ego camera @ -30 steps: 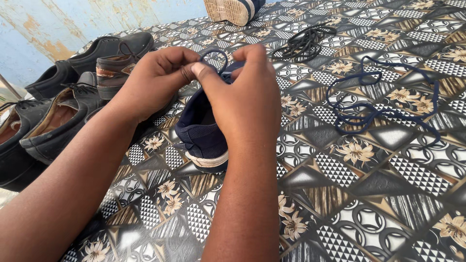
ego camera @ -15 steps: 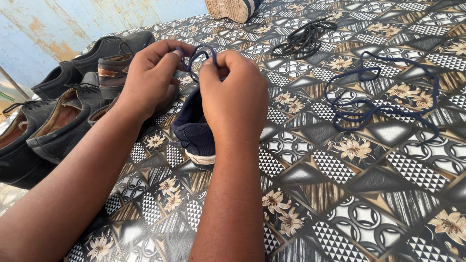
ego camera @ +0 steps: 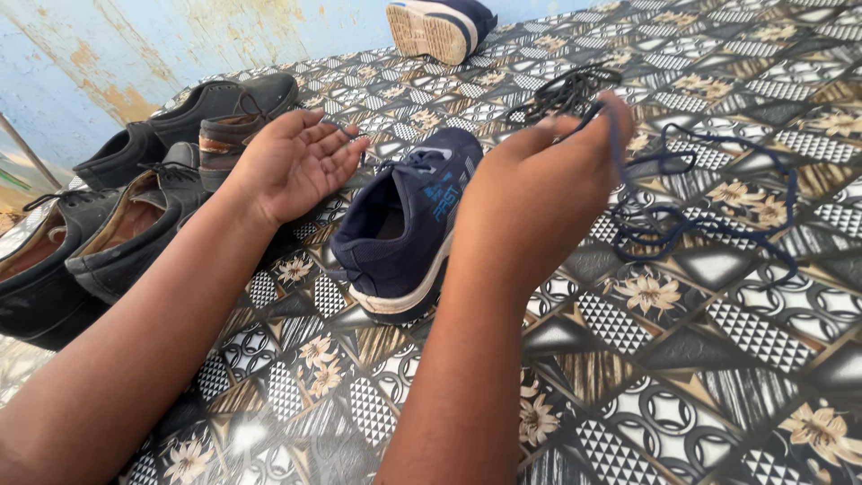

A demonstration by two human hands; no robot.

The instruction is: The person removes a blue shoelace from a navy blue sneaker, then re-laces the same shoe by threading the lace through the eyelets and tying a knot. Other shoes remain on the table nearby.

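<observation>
Lace (ego camera: 682,193) is being pinched in the right hand (ego camera: 548,193), trailing in loops toward the table's right edge. Left hand (ego camera: 296,162) is hovering open, palm up, holding nothing. Navy sneaker (ego camera: 404,224) is lying mid-table between both hands. Advisable: draw the lace rightward, where room is opening; dark shoes (ego camera: 135,198) are crowding the left edge.

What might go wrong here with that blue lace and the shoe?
The right hand pinches only the end of the blue lace; it could slip free. The rest of that lace lies in loose loops on the patterned table and may knot when pulled. The left hand is open and off the navy sneaker, so a tug could shift it.
</observation>
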